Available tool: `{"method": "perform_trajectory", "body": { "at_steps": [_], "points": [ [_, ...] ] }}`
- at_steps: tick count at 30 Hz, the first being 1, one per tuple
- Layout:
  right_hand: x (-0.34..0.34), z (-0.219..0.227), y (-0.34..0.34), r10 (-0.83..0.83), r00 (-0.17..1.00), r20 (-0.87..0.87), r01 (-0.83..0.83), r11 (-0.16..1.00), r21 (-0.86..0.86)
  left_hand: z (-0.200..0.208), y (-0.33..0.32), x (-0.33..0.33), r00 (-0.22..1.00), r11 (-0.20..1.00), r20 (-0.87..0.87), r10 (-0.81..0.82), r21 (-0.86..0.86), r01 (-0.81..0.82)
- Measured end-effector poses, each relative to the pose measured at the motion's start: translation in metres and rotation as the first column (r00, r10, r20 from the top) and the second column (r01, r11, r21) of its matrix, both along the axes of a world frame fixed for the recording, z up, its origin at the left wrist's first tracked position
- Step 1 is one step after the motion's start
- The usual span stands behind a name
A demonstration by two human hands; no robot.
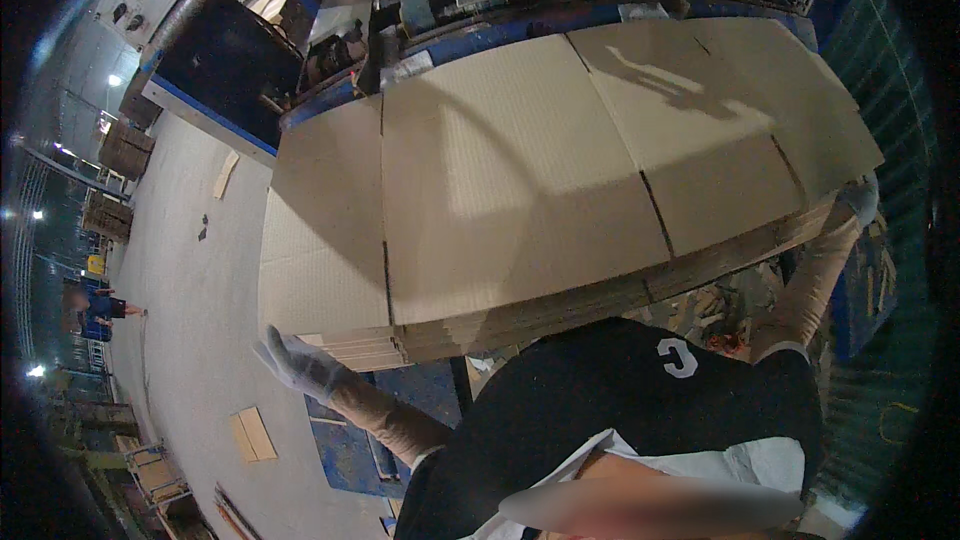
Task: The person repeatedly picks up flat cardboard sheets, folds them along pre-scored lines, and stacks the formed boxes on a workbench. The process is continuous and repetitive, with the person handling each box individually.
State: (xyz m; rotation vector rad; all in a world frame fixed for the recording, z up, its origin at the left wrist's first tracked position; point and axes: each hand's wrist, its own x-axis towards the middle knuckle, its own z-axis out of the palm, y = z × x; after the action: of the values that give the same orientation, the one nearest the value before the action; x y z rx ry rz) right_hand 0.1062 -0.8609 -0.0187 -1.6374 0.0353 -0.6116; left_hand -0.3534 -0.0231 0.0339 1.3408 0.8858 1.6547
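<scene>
While left hand, unclenched, touches one cardboard stack, right hand meets opposite end, grip unclear.

Factory hall, as indicated by button-studded control panel, blue-framed machine and large cardboard stack; brown piles are seen across grey floor.

Cardboard: matt paper, faintly ribbed. Gloves: matt cloth. Shirt: soft, matt cloth. Pipe: glossy metal.
</scene>
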Motion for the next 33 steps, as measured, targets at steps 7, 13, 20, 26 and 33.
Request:
{"method": "perform_trajectory", "body": {
  "at_steps": [7, 13, 20, 26, 33],
  "points": [
    [0.025, 0.066, 0.025, 0.086, 0.993, -0.083, -0.072, 0.986, 0.152, 0.044, 0.021, 0.020, 0.966, 0.997, 0.246, -0.076, 0.024, 0.073],
    [-0.145, 0.116, 0.166, -0.026, 0.997, 0.071, 0.035, 0.990, -0.137, 0.000, 0.016, 0.023, 0.726, 0.988, -0.688, -0.009, 0.106, 0.112],
    [-0.229, 0.071, 0.322, 0.463, 0.863, -0.204, -0.148, -0.153, -0.977, 0.003, -0.095, 0.052, 0.502, 0.675, -0.590, -0.632, -0.101, 0.731],
    [-0.191, 0.042, 0.350, 0.564, 0.763, -0.315, -0.275, -0.156, -0.949, 0.003, -0.123, 0.108, 0.059, 0.276, -0.993, 0.107, 0.086, 0.957],
    [-0.116, 0.041, 0.360, 0.704, 0.696, -0.141, -0.174, -0.026, -0.984, -0.006, -0.090, 0.149, 0.192, 0.228, -0.978, 0.078, 0.205, 0.952]
  ]
}}
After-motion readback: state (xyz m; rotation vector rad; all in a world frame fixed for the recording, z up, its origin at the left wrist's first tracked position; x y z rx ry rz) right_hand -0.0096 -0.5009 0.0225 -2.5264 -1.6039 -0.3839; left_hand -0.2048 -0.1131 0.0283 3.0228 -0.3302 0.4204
